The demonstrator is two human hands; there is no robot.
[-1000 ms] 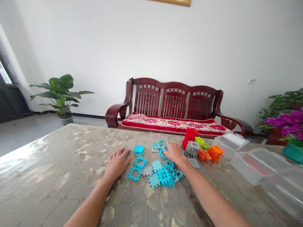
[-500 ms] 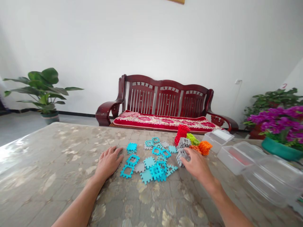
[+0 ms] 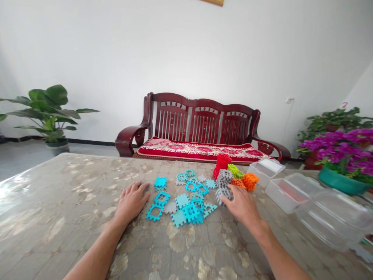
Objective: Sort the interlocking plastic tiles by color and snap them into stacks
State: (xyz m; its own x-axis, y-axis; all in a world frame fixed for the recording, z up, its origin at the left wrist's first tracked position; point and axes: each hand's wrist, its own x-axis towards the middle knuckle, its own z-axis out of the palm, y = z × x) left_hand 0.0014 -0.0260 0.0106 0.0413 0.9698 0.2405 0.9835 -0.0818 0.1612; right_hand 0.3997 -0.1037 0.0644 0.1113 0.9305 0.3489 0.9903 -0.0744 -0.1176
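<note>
My left hand [image 3: 131,201] lies flat on the table with its fingers spread. It holds nothing and is just left of several flat blue interlocking tiles [image 3: 161,197] with notched edges, some with window cut-outs. More blue and pale grey tiles [image 3: 190,212] lie loosely overlapping between my hands. My right hand [image 3: 241,204] rests at the right side of a stack of grey tiles [image 3: 223,195], thumb apart from the fingers, with the fingertips at the stack's edge. Behind it stand another grey stack [image 3: 224,178], a red stack [image 3: 222,165], lime green tiles [image 3: 234,171] and orange tiles [image 3: 250,181].
Clear plastic boxes [image 3: 284,196] with lids stand on the right of the patterned table [image 3: 72,202]. Beyond them is a teal pot [image 3: 340,182] of purple flowers. A wooden bench [image 3: 201,120] with a red cover is behind the table; a potted plant [image 3: 54,116] stands at left.
The view has shifted slightly. My right hand has drawn back a little from the grey stack, so more of that stack shows. My left hand has stayed put.
</note>
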